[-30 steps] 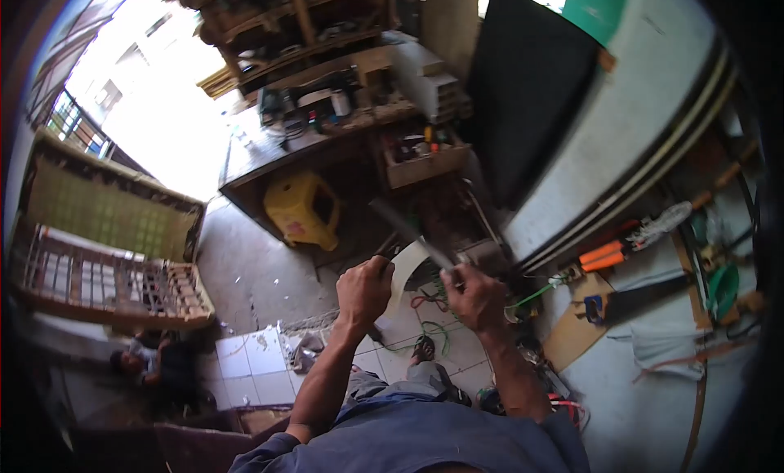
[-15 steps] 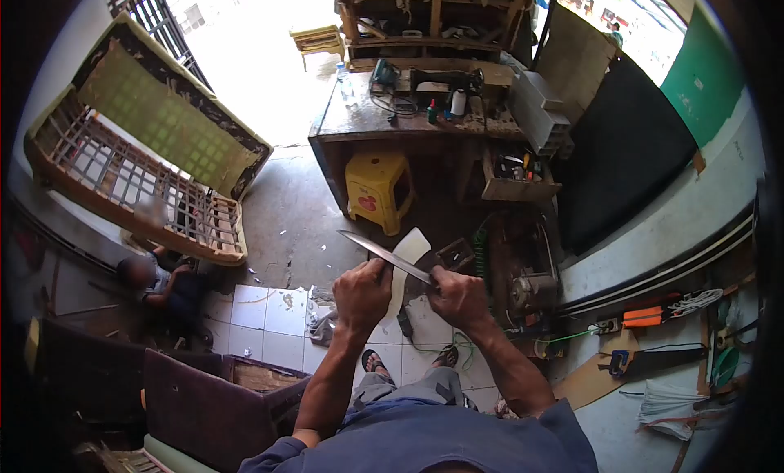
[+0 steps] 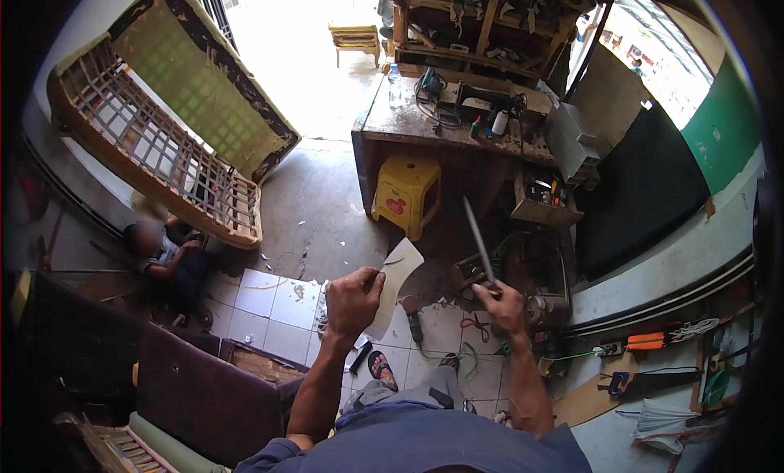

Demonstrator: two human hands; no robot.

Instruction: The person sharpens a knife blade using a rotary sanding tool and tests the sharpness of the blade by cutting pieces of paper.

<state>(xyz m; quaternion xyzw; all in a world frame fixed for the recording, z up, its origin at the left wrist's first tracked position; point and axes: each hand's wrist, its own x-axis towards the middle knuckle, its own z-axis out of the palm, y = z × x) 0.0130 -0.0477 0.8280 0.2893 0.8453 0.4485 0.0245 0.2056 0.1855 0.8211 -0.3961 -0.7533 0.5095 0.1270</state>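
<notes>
White square tiles (image 3: 269,297) lie below you, with a yellow plastic stool (image 3: 400,194) by the brown wooden table (image 3: 381,118). Your left hand (image 3: 353,301) pinches a pale, flat, curved piece (image 3: 398,272) out in front of you, and your right hand (image 3: 501,307) grips a long, thin metal knife (image 3: 479,243), its blade (image 3: 472,221) apart from the piece.

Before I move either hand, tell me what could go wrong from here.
The long blade in your right hand could cut the bare left hand gripping the pale curved piece if it swings across. Dropped, it might land on your sandalled left foot, whose toes show.
</notes>
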